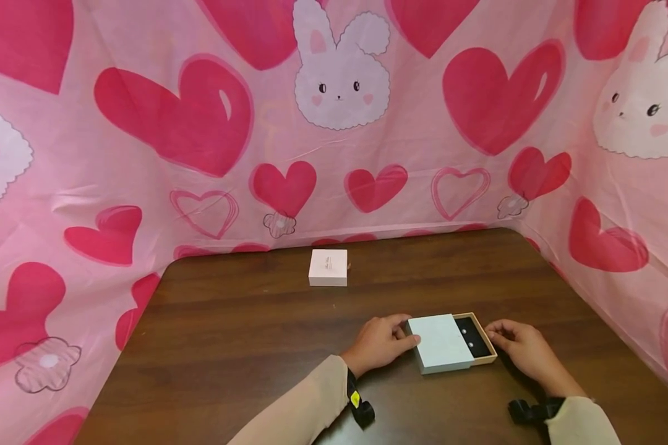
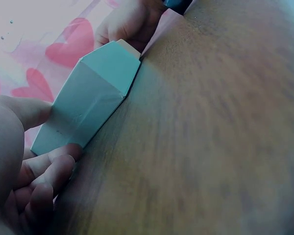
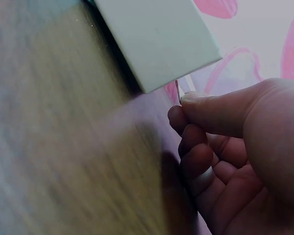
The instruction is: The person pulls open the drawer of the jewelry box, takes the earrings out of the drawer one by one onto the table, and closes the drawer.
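Observation:
A pale mint jewellery box (image 1: 442, 343) lies on the table's right half, its tan-edged drawer (image 1: 485, 360) slid partly out to the right. Two small pale round studs (image 1: 471, 345) sit on the drawer's black insert (image 1: 477, 334). My left hand (image 1: 375, 343) grips the box sleeve (image 2: 76, 107) at its left end, thumb and fingers on opposite sides. Just off the drawer's outer end, my right hand (image 1: 526, 352) pinches a thin pull tab (image 3: 178, 90) between thumb and index finger. The other right fingers curl beneath.
A second, pale pink-white box (image 1: 328, 267) stands shut near the back of the brown wooden table (image 1: 228, 334), with a small tab at its right side. Pink heart-and-rabbit cloth (image 1: 334, 148) hangs behind and along both sides.

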Demonstrator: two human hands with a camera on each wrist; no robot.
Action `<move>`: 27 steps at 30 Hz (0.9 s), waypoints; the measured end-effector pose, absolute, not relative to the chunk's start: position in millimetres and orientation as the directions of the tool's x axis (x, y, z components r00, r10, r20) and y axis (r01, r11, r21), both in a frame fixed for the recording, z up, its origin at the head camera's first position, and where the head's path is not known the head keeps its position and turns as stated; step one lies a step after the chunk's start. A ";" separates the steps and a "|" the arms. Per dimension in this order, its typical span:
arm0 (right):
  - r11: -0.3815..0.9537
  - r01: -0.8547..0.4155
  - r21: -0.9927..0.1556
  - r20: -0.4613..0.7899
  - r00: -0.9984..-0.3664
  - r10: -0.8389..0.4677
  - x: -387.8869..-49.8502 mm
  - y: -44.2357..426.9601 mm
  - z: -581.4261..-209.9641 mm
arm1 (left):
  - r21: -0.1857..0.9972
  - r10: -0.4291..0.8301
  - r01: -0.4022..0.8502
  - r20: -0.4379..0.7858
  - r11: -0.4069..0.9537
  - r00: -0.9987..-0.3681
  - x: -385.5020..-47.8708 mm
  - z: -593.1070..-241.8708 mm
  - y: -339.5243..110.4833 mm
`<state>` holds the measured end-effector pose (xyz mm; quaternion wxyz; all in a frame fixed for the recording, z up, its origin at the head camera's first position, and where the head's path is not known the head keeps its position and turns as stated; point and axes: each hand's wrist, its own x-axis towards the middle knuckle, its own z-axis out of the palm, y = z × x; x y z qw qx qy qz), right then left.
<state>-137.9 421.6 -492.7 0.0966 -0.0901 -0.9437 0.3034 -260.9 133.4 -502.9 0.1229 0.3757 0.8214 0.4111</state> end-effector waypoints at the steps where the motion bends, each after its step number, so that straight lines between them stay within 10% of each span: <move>1: 0.799 0.114 -0.591 0.126 -0.965 0.231 -138.3 421.4 -492.7 | 0.766 0.718 0.518 0.109 0.380 -0.688 -261.2 -502.9 133.3; 27: 0.788 0.117 -0.604 0.149 -0.955 0.257 -137.5 420.5 -492.4 | 0.754 0.728 0.552 0.146 0.356 -0.670 -261.4 -504.8 132.9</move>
